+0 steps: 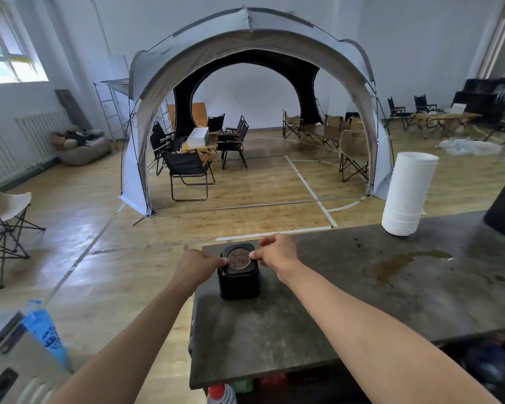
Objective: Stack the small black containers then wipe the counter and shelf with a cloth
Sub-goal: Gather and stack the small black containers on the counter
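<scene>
- Two black containers [239,275] stand stacked at the surface's [318,301] far left corner — the upper one sits slightly askew.
- Left hand [197,265] and right hand [276,252] each pinch the upper container's sides, fingers closed on it.
- A brown spill [397,262] lies to the right.

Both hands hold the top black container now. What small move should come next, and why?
Probably press it down level. The top black container sits tilted on the lower one, pinched by the left hand and right hand, so it looks not fully seated.
</scene>
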